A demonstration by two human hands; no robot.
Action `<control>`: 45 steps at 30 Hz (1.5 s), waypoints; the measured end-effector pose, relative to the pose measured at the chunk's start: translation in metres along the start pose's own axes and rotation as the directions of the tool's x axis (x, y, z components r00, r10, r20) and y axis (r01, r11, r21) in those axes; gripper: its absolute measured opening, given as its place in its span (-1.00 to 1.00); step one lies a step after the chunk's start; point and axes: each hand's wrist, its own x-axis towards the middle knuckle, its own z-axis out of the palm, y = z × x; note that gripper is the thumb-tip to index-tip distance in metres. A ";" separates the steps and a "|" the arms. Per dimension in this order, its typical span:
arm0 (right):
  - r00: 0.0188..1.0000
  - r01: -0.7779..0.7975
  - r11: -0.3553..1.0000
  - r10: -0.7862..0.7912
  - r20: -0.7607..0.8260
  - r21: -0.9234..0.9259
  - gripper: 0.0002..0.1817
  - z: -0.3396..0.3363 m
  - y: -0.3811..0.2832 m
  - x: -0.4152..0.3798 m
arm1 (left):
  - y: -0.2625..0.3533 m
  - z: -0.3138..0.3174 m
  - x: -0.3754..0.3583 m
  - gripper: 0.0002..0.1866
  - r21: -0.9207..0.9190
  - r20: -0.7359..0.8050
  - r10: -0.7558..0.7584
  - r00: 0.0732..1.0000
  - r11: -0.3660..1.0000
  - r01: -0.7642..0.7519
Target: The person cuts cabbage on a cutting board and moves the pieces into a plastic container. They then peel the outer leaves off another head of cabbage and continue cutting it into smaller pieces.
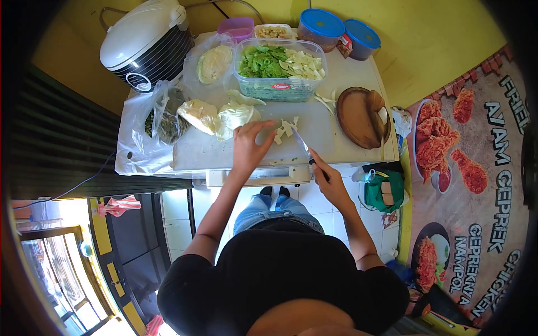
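My right hand [329,178] is wrapped round the dark handle of a knife [301,143]. The blade points away from me over a pale cutting board [319,131], its tip by some cut cabbage pieces [286,129]. My left hand [251,145] is just left of those pieces, thumb and fingers apart, apparently holding nothing. Beyond it lie a piece of cabbage [237,119] and another cabbage chunk [199,116]. Behind the board stands a clear plastic container [280,94] filled with chopped green leaves [263,61] and cut cabbage [302,64].
A wooden mortar [354,117] with a pestle sits at right. Farther left are a bagged cabbage [214,64], a plastic bag of dark greens [168,117] and a rice cooker [145,45]. Blue-lidded tubs [322,23] line the wall. A green bag [385,190] stands below right.
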 end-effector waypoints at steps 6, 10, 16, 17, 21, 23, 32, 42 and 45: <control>1.000 0.008 1.000 -0.008 0.013 -0.018 -0.52 0.009 -0.003 -0.002 | -0.010 0.002 0.069 -0.83 -0.044 0.331 0.232 0.915 0.972 -0.231; 0.987 0.066 0.996 -0.057 0.151 -0.059 -0.50 0.027 -0.007 0.000 | -0.009 0.011 0.091 -0.79 0.039 0.613 0.200 0.765 0.959 -0.282; 0.970 0.237 0.969 -0.231 0.082 -0.074 -0.51 0.047 0.010 0.015 | -0.008 0.013 0.090 -0.80 -0.115 0.518 0.119 0.847 0.991 -0.070; 0.975 0.216 0.973 -0.210 0.079 -0.079 -0.51 0.047 0.010 0.016 | -0.006 0.009 0.087 -0.80 -0.110 0.519 0.121 0.846 0.991 -0.075; 0.999 0.033 0.994 -0.031 0.021 -0.102 -0.52 0.028 0.001 0.015 | 0.001 -0.011 0.060 -0.83 -0.218 0.215 -0.089 0.973 0.966 0.136; 1.000 0.020 0.992 -0.022 -0.008 -0.122 -0.52 0.018 0.004 0.020 | -0.003 -0.011 0.039 -0.84 -0.264 0.158 -0.192 0.969 0.937 0.229; 0.999 0.045 0.997 -0.046 -0.023 -0.058 -0.52 0.029 -0.010 0.024 | -0.003 0.019 -0.020 -0.78 -0.093 -0.091 -0.171 0.981 0.982 0.163; 0.978 0.207 0.936 -0.192 0.083 -0.285 -0.46 0.027 0.001 0.028 | -0.005 0.013 -0.028 -0.70 -0.252 -0.057 -0.192 0.980 0.952 0.172; 0.990 0.116 0.910 -0.072 0.123 -0.399 -0.44 0.028 -0.017 0.025 | -0.008 0.013 -0.030 -0.72 -0.250 -0.070 -0.174 0.982 0.956 0.152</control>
